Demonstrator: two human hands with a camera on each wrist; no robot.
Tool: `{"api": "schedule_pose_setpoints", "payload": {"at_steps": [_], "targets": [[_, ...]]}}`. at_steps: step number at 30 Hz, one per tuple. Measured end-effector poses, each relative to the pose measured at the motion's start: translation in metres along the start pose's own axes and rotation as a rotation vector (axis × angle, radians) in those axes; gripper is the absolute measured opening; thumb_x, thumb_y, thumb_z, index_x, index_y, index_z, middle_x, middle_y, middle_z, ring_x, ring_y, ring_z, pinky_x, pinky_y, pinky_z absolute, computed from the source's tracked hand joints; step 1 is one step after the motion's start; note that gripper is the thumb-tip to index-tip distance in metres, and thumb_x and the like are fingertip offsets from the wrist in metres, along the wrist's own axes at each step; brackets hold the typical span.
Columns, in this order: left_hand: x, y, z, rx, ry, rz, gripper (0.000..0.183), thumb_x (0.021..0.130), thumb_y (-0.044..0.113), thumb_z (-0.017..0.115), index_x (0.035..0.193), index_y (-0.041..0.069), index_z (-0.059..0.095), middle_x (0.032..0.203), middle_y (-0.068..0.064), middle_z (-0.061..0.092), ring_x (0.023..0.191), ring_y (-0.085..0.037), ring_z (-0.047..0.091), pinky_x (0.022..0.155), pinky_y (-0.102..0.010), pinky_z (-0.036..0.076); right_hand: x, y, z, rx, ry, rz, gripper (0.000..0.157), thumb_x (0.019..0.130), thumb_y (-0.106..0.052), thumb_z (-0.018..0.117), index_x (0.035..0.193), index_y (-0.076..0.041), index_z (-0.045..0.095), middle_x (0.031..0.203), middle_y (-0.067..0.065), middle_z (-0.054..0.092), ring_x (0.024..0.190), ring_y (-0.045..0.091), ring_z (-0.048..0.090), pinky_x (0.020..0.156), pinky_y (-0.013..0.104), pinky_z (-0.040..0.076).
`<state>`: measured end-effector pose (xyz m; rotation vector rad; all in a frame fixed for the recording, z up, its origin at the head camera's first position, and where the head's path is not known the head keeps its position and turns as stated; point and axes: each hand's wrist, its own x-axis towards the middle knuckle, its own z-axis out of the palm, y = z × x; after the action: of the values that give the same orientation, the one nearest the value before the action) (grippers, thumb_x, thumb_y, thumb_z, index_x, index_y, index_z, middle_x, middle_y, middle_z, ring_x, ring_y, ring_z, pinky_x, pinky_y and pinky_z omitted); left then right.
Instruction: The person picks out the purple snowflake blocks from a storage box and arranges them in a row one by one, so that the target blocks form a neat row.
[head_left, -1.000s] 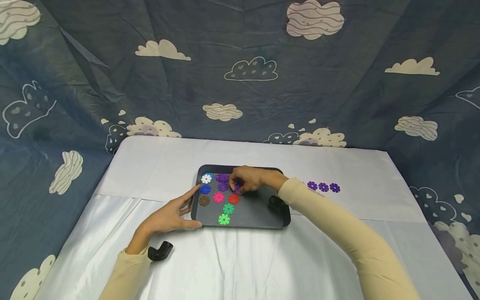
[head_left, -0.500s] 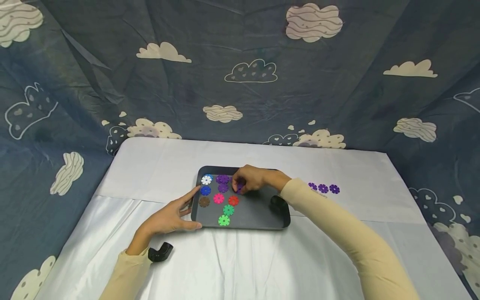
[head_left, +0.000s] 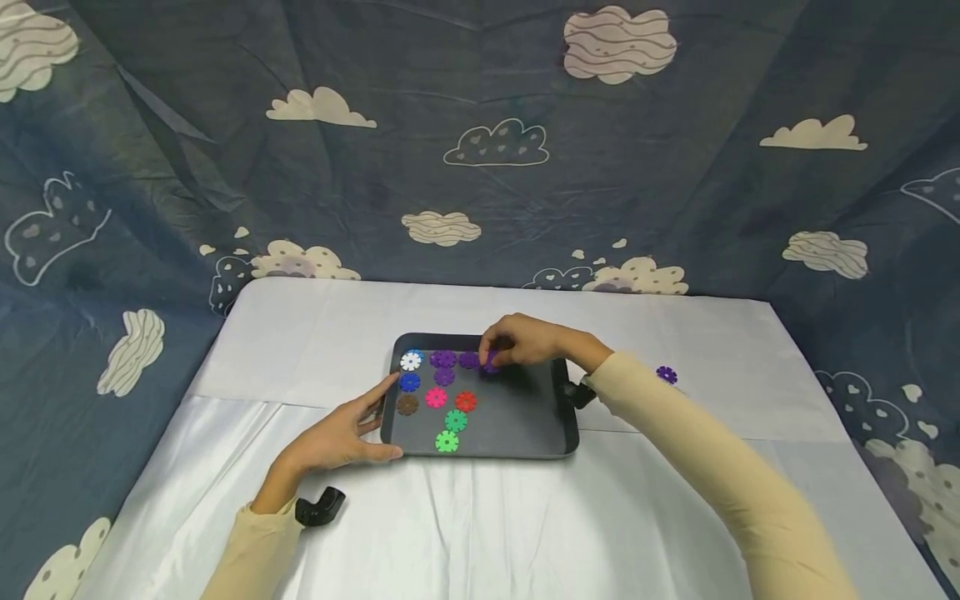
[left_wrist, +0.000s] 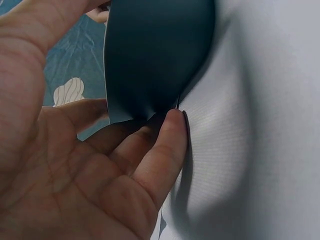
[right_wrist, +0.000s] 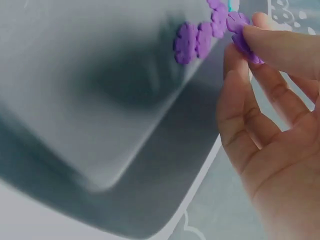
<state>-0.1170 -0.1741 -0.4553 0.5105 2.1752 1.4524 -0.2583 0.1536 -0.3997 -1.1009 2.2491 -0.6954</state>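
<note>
— Findings, near to far?

— Left hand (head_left: pixel 337 433) nearest: thumb and fingers spread, set against the left end of the dark tray (head_left: pixel 517 425), whose long axis runs left to right before the person.

— Near side of the tray floor?

— Light green disc (head_left: pixel 447 442), green disc (head_left: pixel 456 421) close behind it. Farther in, a loose row: brown disc (head_left: pixel 407 405), red disc (head_left: pixel 466 402), pink disc (head_left: pixel 437 397).

— And the far side?

— Right hand (head_left: pixel 521 340), by the far wall, thumb and fingers pinching a purple disc (right_wrist: pixel 244 46). One piece or two in the pinch: cannot tell.

— Governing relation?

— Purple row (head_left: pixel 468 360) parallel to the far wall, extending leftward from the pinch. Right hand adjoins its right end; left hand well apart. Contact between pinched piece and neighbour: not determinable.

— Off the tray?

— Loose purple disc (head_left: pixel 667 375) on white cloth (head_left: pixel 720 333), to the right. Cloud-print backdrop (head_left: pixel 495 200) behind all.
</note>
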Motion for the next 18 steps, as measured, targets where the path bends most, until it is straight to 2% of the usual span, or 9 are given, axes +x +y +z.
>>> {"api": "schedule_pose_setpoints", "payload": {"at_steps": [8, 14, 18], "targets": [[0.0, 0.0, -0.001, 0.001, -0.004, 0.001, 0.112, 0.081, 0.021, 0.085, 0.163, 0.016, 0.008, 0.167, -0.021, 0.006, 0.153, -0.039, 0.013, 0.12, -0.048, 0.035, -0.033, 0.011, -0.013, 0.089, 0.081, 0.003, 0.012, 0.097, -0.005, 0.064, 0.104, -0.006, 0.074, 0.1, 0.003, 0.073, 0.087, 0.014, 0.067, 0.078, 0.029, 0.059], [0.0, 0.001, 0.0, 0.007, 0.0, -0.015, 0.114, 0.08, 0.023, 0.086, 0.163, 0.019, 0.009, 0.167, -0.019, 0.008, 0.153, -0.036, 0.016, 0.12, -0.045, 0.036, -0.06, 0.025, -0.021, 0.14, 0.15, 0.062, 0.015, 0.098, -0.006, 0.063, 0.11, -0.007, 0.073, 0.107, 0.005, 0.074, 0.094, 0.018, 0.07, 0.087, 0.034, 0.06], [-0.001, 0.002, 0.001, 0.015, 0.024, -0.013, 0.112, 0.079, 0.025, 0.087, 0.163, 0.019, 0.013, 0.167, -0.018, 0.011, 0.153, -0.036, 0.019, 0.118, -0.043, 0.04, -0.079, 0.035, -0.023, 0.178, 0.193, 0.099, 0.016, 0.099, -0.01, 0.063, 0.111, -0.008, 0.073, 0.108, 0.006, 0.074, 0.095, 0.019, 0.069, 0.088, 0.032, 0.06]]}}
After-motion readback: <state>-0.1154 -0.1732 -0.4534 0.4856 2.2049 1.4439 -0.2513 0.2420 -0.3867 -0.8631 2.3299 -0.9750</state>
